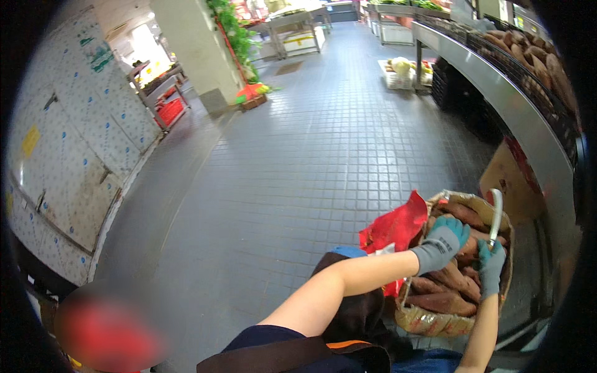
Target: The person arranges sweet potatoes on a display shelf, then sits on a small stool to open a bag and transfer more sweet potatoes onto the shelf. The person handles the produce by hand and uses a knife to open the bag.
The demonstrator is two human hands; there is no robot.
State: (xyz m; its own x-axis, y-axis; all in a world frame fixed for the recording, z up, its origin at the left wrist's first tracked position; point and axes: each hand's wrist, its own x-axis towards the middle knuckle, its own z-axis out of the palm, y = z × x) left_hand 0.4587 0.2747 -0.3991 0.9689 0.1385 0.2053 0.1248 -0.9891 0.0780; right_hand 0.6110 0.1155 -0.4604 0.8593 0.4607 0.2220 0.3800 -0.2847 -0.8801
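My left hand [444, 242], in a grey and teal work glove, is over a box of sweet potatoes, its fingers curled on a sweet potato [468, 252]. My right hand [492, 265], gloved alike, grips a curved, pale knife-like tool [496, 217] that points up and away from me. Below both hands, several reddish-brown sweet potatoes [438, 303] fill the worn cardboard box [433, 324] on the floor. Its rim is taped and ragged. A torn red sheet [396, 224] hangs out over the box's left side. My palms hide part of the sweet potatoes.
A metal-edged display stand [503, 60] runs along the right, with black crates of sweet potatoes [531, 56]. A cardboard sheet [508, 186] leans beneath it. Farther off, a white basket [399, 80] holds vegetables. Panelled doors [70, 154] line the left. A blurred red shape [107, 331] is at lower left.
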